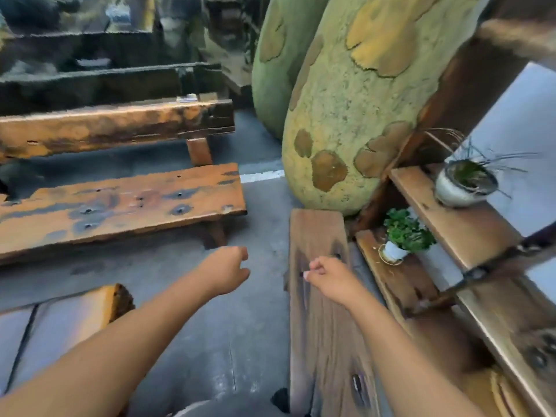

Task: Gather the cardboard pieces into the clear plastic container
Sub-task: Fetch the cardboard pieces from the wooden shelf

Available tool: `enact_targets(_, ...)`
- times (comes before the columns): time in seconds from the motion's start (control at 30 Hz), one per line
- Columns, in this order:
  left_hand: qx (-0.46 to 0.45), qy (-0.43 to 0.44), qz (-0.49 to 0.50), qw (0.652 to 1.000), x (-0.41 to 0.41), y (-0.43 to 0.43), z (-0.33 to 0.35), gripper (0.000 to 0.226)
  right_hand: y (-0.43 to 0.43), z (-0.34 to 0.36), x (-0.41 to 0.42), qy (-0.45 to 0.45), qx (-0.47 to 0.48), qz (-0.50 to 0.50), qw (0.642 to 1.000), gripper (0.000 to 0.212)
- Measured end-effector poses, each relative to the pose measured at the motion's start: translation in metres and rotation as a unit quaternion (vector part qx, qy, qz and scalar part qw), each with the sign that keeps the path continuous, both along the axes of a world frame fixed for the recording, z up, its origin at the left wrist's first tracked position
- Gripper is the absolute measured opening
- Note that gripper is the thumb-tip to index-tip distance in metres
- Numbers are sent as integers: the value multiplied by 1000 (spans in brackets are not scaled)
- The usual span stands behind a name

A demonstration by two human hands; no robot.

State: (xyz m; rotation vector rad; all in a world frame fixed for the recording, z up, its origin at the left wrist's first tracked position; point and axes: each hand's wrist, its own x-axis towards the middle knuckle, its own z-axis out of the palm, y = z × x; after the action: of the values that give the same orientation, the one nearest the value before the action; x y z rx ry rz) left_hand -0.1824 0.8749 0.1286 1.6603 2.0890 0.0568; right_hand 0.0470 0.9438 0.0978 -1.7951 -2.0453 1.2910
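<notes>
No cardboard pieces and no clear plastic container show in the head view. My left hand [225,270] is stretched forward over the grey floor, fingers curled into a loose fist with nothing in it. My right hand [329,278] hovers over the near end of a narrow wooden bench [319,236], fingers also curled shut and empty. The two hands are about a hand's width apart.
A long orange wooden bench [120,206] and a wooden table [105,127] stand at the left. Large green-and-brown sculpted forms [346,115] rise ahead. At the right, wooden stepped shelves [451,224] carry two potted plants [403,236]. Grey concrete floor [210,341] runs between.
</notes>
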Motion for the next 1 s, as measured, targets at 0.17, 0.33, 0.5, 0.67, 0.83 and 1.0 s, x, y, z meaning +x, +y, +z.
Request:
enact_targets(0.17, 16, 1, -154, 988, 80, 104, 15, 36, 43, 9, 92, 24, 7, -158, 987, 27)
enact_targets(0.33, 30, -3, -344, 939, 154, 207, 28, 34, 63, 27, 166, 14, 41, -306, 951, 27)
enact_targets(0.5, 74, -34, -448, 890, 208, 296, 58, 26, 84, 61, 207, -36, 70, -390, 917, 33)
enact_targets(0.67, 143, -87, -520, 837, 281, 361, 97, 34, 109, 111, 245, -83, 132, -464, 872, 36)
enact_targets(0.83, 179, -129, -587, 779, 370, 371, 147, 41, 103, 165, 298, -125, 189, -522, 822, 37)
enact_targets(1.0, 232, -142, -617, 738, 441, 353, 200, 36, 82, 214, 346, -156, 232, -546, 790, 37)
